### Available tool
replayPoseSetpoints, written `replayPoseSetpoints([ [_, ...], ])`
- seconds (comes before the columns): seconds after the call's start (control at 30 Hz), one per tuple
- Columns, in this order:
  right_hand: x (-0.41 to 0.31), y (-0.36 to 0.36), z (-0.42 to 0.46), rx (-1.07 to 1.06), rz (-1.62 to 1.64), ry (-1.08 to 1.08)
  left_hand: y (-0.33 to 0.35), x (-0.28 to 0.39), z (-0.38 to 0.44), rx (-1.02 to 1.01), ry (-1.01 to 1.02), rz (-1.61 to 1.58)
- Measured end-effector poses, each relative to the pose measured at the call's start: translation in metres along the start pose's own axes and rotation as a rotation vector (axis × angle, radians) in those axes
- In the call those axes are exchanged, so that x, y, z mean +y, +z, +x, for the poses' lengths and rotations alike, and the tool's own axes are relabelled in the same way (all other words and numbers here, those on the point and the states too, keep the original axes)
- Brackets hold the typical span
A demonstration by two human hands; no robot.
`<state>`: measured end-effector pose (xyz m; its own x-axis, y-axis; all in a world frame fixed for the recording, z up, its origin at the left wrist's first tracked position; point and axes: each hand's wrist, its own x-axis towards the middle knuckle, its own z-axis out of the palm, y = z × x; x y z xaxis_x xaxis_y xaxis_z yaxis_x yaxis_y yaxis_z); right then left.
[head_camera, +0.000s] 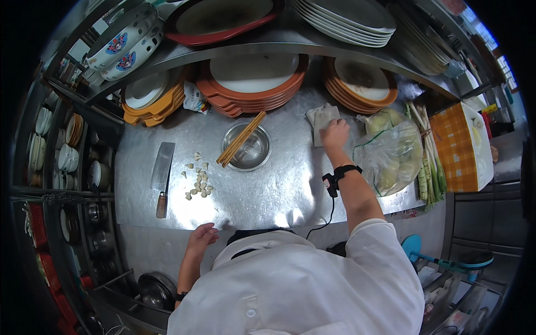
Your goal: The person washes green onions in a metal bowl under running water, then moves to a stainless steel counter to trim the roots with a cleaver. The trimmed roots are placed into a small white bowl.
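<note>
My right hand (336, 133) reaches over the steel table (276, 188) and rests on a folded grey cloth (321, 116); whether its fingers grip the cloth cannot be told. Near the table's front edge, my left hand (203, 236) holds nothing, its fingers apart. Wooden chopsticks (242, 138) lie across a round steel bowl (253, 155) at the middle. Left of the bowl are scattered peeled garlic cloves (202, 184). A cleaver (162, 167) with a wooden handle lies farther left, handle towards me.
Stacked orange-rimmed plates (255, 75) stand at the back beneath a steel shelf (310, 49) bearing dishes. To the right are a clear plastic bag of produce (387, 159), tied green stalks (427, 155) and an orange checked box (454, 146). Shelves of crockery (68, 157) line the left.
</note>
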<state>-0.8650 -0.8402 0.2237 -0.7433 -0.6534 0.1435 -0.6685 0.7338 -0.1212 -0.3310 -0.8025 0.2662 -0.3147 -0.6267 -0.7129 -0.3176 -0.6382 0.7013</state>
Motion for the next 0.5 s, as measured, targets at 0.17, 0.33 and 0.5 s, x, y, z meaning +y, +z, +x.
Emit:
replayPoseSetpoints([
  [0.17, 0.012, 0.03, -0.001, 0.103, 0.19, -0.138, 0.008, 0.011, 0.003, -0.01, 0.0, 0.02],
  [0.33, 0.001, -0.006, 0.003, -0.059, 0.55, -0.049, 0.002, 0.011, 0.005, 0.004, 0.004, -0.014],
  [0.5, 0.037, -0.027, 0.048, -0.148, 0.567, -0.027, 0.006, 0.015, 0.006, -0.007, -0.004, 0.01],
])
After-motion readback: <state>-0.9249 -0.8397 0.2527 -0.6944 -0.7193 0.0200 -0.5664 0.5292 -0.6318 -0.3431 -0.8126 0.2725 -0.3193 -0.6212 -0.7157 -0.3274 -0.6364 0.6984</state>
